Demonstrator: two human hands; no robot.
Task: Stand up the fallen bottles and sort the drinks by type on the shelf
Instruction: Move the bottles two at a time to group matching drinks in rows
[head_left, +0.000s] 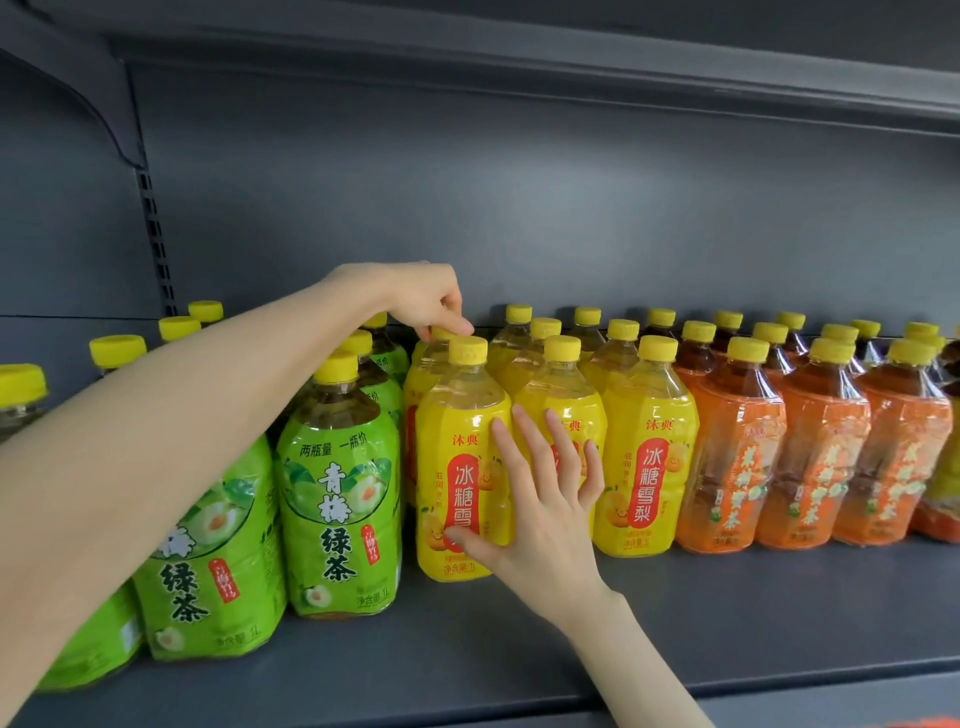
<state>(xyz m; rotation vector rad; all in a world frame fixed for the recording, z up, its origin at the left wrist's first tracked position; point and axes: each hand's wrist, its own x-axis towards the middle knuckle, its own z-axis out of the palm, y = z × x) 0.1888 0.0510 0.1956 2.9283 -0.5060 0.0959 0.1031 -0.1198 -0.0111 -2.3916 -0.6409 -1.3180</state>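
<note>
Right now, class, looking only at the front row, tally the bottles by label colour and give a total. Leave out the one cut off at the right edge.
Green-label bottles: 3 (one mostly hidden by the left forearm)
Yellow-label bottles: 3
Orange-label bottles: 3
Total: 9

The green bottle (337, 499) label reads "青梅绿茶" and "1L"; the yellow bottle (647, 457) reads "沐典 冰糖雪梨".
</note>
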